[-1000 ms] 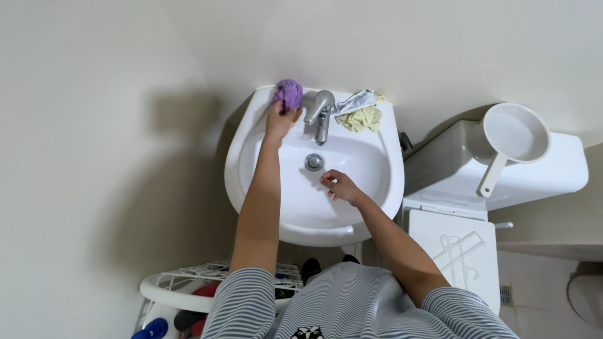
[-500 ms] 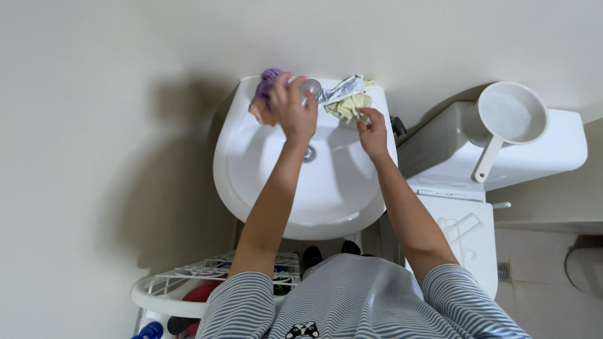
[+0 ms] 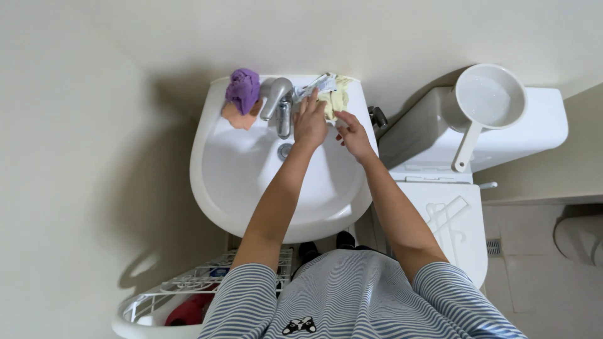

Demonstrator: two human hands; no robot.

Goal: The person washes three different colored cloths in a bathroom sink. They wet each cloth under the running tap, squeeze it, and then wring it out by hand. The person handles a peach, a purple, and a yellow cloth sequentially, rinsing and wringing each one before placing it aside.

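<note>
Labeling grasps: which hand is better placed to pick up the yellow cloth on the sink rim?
Right, probably. The right hand has its fingertips at the yellow cloth, by its near edge. The left hand lies nearer the faucet and the tube.

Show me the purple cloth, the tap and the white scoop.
purple cloth (image 3: 243,88), head view, middle of the bunched fabric
tap (image 3: 276,95), head view, on its metal handle
white scoop (image 3: 489,96), head view, inside of its round bowl
</note>
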